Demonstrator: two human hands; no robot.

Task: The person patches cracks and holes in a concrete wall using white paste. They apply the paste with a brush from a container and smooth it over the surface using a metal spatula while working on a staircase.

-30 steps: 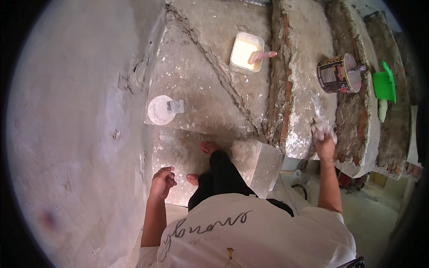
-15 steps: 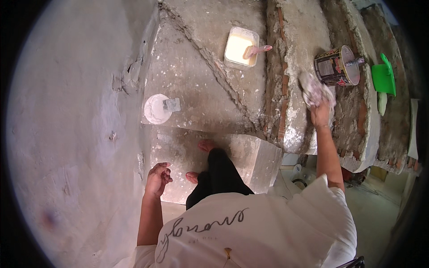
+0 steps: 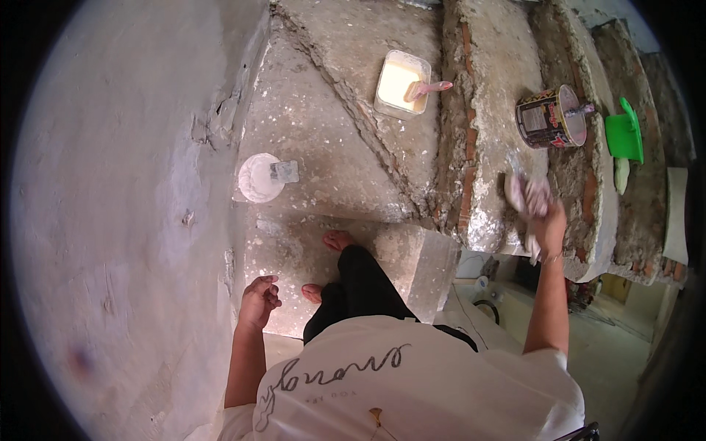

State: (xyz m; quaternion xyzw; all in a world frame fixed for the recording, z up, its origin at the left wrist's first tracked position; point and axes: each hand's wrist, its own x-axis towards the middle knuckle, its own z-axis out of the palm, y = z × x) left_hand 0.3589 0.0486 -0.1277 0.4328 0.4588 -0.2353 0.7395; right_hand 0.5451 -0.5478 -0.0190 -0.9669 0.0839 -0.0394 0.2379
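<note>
My right hand [image 3: 548, 226] grips a whitish, pink-stained rag [image 3: 523, 195] on a rough concrete step [image 3: 496, 88], below a dark-labelled paint bucket [image 3: 548, 119] with a stick in it. My left hand [image 3: 259, 301] hangs beside the wall with loosely bent fingers apart, holding nothing. On the landing [image 3: 331, 184] to the left sit a white tub of white paste [image 3: 254, 178] with a flat scraper [image 3: 288, 171] laid across it, and a square container of pale liquid [image 3: 393, 73] with a pink-handled brush [image 3: 434, 86].
A green plastic container [image 3: 624, 140] rests on a higher step at right. A plastered wall [image 3: 125, 206] fills the left side. My bare feet [image 3: 336, 239] stand on the lower step [image 3: 279, 250], whose edge drops to a floor [image 3: 603, 338] at lower right.
My right hand swept the rag up toward the paint bucket, then back down and rightward along the step. My left hand has shifted only slightly.
</note>
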